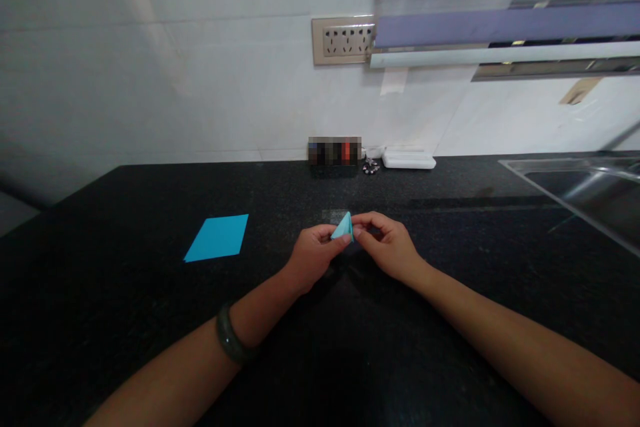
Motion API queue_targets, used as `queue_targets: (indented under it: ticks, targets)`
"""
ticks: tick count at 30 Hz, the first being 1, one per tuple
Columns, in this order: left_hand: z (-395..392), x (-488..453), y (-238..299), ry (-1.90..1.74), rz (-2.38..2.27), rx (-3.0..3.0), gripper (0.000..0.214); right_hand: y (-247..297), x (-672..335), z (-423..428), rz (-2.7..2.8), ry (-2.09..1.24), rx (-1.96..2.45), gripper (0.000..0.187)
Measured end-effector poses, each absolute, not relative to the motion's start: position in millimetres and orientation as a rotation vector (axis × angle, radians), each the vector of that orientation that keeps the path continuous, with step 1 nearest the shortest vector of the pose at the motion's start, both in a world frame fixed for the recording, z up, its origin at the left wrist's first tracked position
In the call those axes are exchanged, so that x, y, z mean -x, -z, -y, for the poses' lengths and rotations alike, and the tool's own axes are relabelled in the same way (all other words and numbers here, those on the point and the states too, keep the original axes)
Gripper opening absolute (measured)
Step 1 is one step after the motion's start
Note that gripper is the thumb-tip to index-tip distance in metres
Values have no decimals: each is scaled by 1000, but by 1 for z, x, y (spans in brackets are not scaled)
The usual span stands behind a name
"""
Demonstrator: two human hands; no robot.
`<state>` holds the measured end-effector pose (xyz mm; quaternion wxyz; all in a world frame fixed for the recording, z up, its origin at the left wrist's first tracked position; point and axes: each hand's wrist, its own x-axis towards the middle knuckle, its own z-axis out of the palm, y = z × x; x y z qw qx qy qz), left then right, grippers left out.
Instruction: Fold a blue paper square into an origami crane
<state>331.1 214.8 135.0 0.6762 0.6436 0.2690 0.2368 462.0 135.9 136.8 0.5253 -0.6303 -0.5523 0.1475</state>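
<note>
A small piece of folded light-blue paper (pixel 342 227), pointed at the top, is held up between my hands above the dark countertop. My left hand (pixel 316 250) pinches it, thumb on the near face and fingers behind. At its right edge, my right hand (pixel 388 245) has thumb and forefinger drawn together against the paper; the fingertips are partly hidden. Off to the left, a flat sheet of brighter blue paper (pixel 217 238) lies on the counter.
The black speckled countertop (pixel 125 320) meets a pale tiled wall. Along the wall stand a blurred dark box (pixel 335 151), a small beaded ring (pixel 371 166) and a white long device (pixel 409 158). A metal sink (pixel 590 187) is at right, a socket panel (pixel 345 41) above.
</note>
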Motion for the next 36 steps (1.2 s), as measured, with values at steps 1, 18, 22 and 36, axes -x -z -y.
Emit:
queue_targets:
  ticks: [1,18,22,36]
  targets:
    - [-215,-331,-135,-531,-606,-1451,29,-137,-462,-136,1323,-351,1506,20]
    - [-216,-332,-136,-585,-699,-1634,26,-135,-464,-135,1295,-228,1623,15]
    - [-217,-332,-136,-599,-698,-1652,26,-136,-464,-135,1326,-237,1612,17]
    - [-215,-332,-136,-489,-514,-1407,25,-135,-467,-138,1203,-328,1579,9]
